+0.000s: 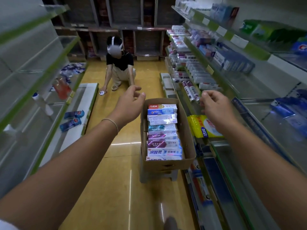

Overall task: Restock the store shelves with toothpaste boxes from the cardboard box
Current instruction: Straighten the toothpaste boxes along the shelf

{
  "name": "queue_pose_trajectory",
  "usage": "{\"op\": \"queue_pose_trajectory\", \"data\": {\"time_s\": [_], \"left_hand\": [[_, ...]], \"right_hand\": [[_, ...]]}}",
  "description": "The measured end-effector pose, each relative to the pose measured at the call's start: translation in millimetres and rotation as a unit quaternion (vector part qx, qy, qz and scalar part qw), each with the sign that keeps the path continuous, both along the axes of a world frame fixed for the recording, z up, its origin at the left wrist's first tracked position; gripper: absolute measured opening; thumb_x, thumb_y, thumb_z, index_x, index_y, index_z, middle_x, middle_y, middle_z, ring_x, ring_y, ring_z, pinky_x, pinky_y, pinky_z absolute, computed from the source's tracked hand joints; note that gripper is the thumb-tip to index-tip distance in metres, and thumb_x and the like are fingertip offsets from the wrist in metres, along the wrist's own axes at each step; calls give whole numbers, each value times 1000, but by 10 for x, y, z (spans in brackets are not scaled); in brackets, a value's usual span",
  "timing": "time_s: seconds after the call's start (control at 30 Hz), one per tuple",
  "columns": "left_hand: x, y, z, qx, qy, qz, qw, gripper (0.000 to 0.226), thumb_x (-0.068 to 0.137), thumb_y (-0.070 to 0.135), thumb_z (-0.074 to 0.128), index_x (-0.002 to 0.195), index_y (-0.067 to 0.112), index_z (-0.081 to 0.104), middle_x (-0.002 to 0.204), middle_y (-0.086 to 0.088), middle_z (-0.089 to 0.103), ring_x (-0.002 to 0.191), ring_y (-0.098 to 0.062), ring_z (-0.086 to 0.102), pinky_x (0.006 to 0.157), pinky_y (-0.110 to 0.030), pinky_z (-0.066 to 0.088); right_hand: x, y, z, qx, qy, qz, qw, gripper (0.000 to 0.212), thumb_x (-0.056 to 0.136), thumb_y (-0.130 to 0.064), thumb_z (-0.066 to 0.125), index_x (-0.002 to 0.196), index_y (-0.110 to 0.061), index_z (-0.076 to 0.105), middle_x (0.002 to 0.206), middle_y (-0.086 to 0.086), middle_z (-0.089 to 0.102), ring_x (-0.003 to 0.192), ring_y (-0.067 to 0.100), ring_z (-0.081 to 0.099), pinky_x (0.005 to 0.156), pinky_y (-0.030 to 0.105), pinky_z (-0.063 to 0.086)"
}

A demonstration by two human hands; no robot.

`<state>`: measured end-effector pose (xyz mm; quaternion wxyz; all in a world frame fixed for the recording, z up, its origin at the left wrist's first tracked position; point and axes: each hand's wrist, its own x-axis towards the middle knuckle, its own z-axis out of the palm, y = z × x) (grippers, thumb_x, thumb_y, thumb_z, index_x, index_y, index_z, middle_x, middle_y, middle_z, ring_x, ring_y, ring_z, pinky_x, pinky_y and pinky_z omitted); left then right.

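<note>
- A narrow shop aisle seen from above, with a glossy yellow-tan floor that reflects ceiling lights as thin white streaks.
- A long cardboard box stands in the middle of the aisle, raised on a pale stool only partly visible under it.
- Toothpaste boxes fill the box in one row from its near end to its far end, lying flat, in white, blue, teal and purple.
- The left hand hangs in the air just left of the box's far end, fingers loosely curled, holding nothing. A thin band circles its wrist.
- The right hand hangs just right of the box's far end, fingers loosely curled, holding nothing.
- Right of the box runs a shelf unit with glass shelves and green edge strips, crowded with toothpaste cartons and tubes.
- A yellow packet lies on a low shelf just right of the box.
- Left of the box stand sparser shelves; two blue cartons lie on the lowest level, and a red bottle sits higher.
- Beyond the box a person in a black top and a grey headset crouches on the floor.
- Behind that person, dark wooden shelving closes the end of the aisle.
</note>
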<state>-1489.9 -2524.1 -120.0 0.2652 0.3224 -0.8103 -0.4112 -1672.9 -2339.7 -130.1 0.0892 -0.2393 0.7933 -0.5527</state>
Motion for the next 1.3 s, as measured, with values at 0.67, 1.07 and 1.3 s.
{"op": "queue_pose_trajectory", "data": {"time_s": [0.67,1.07,1.3], "left_hand": [[-1938,-1072,-1483,99,-148,51,983,39,99,31,51,134,13,53,118,0,63,101,-11,59,82,-27,51],[-2614,-1510,-2384,114,-195,42,973,34,101,21,49,133,9,49,110,5,56,96,-4,51,69,-9,41],[-2759,-1738,-3132,152,-251,61,954,27,97,22,52,120,10,57,116,-6,65,99,-18,62,81,-31,51]], "right_hand": [[-1971,-1425,-1605,105,-118,51,986,18,96,-26,58,112,-19,63,94,-9,68,86,8,64,75,29,53],[-2398,-1881,-2520,183,-157,52,969,34,98,-24,56,131,-14,58,113,-2,64,102,11,58,85,26,46],[-2499,-2040,-3076,222,-201,52,953,32,97,-27,57,127,-15,58,118,-1,67,106,15,63,90,42,55]]}}
